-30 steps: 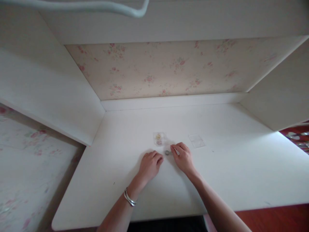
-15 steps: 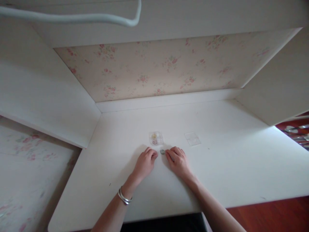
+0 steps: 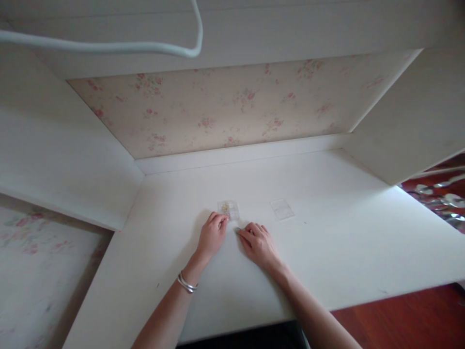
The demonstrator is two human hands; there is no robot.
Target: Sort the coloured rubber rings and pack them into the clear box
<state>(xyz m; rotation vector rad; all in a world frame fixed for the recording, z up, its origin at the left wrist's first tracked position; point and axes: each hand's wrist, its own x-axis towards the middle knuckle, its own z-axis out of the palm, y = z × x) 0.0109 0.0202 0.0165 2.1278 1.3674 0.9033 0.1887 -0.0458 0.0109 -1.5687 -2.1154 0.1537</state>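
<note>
My left hand (image 3: pixel 212 231), with a silver bangle on the wrist, is closed in a pinch at the near edge of a small clear compartment box (image 3: pixel 234 208). What its fingertips hold, if anything, is too small to make out. Tiny gold and pinkish pieces (image 3: pixel 225 207) lie in the left side of the box. Just below the box, my right hand (image 3: pixel 257 242) rests on the white desk with its fingers closed on a small grey-green round object (image 3: pixel 238 230), partly hidden by the fingertips. A clear flat lid (image 3: pixel 282 209) lies apart, farther right.
The white desk (image 3: pixel 334 232) has a raised back ledge and side panels. A white bent tube (image 3: pixel 127 47) hangs overhead at upper left. Shiny metal objects (image 3: pixel 454 200) stand beyond the desk's right side, above a red floor. A dark speck (image 3: pixel 158 285) lies at left.
My left hand has moved forward from beside the round object to the box's near edge. My right fingers now cover more of the round object. The whole view has shifted slightly.
</note>
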